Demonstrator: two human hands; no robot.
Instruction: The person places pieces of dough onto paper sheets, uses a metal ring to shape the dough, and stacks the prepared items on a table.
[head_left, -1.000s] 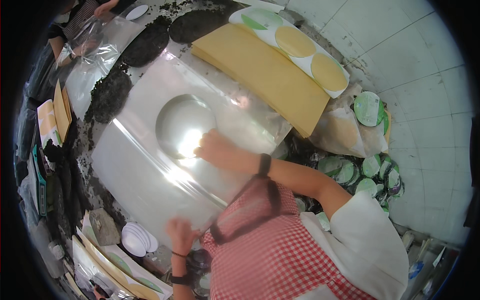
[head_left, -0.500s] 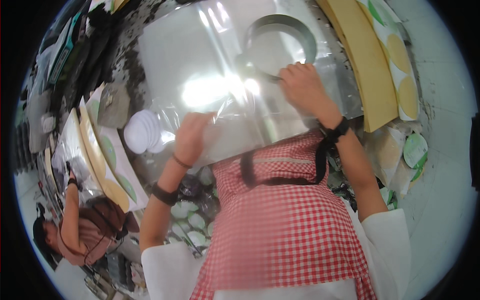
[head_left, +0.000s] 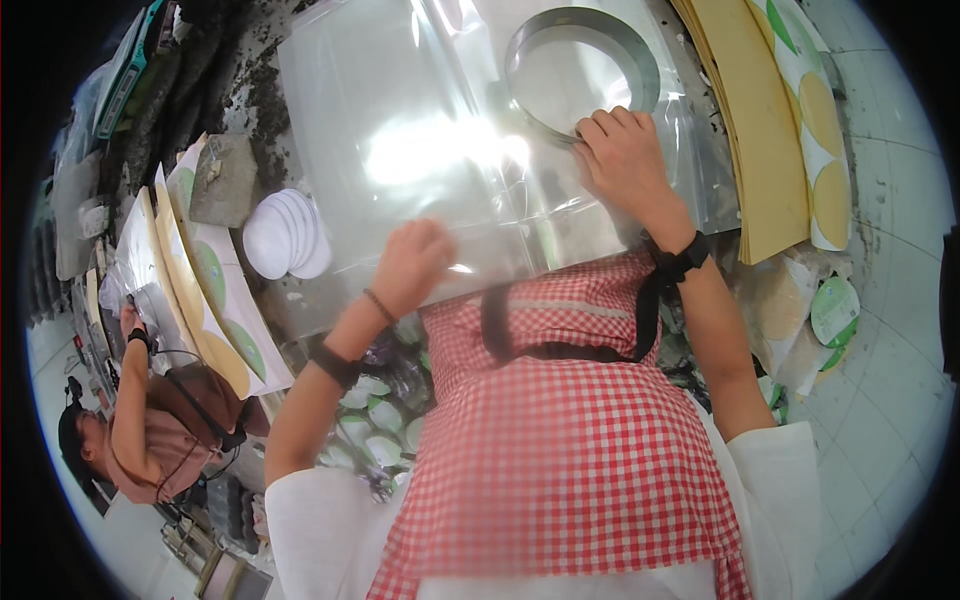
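Nearest, wears a red-and-white checked apron point(head_left: 560, 450), close against the front edge of the clear plastic sheets point(head_left: 390, 120): could catch and drag the film by leaning forward. Just beyond, holds the left hand point(head_left: 412, 262) curled and blurred over that near edge; cannot tell whether pinching film or loose above it. Could lift more than one layer there, owing to thin sheets likely to cling. Farther in, grips the near rim of the metal ring point(head_left: 643, 72) with the right hand point(head_left: 625, 160), thumb and fingers together on it. See the ring on the sheets, toward their far right. Could crease the film by dragging the ring with weight on it, or skid it on so slick a surface. Off to the sides, could knock the white discs point(head_left: 275, 235) at left or the yellowish card stack point(head_left: 760, 130) at right with a wide sweep of film.
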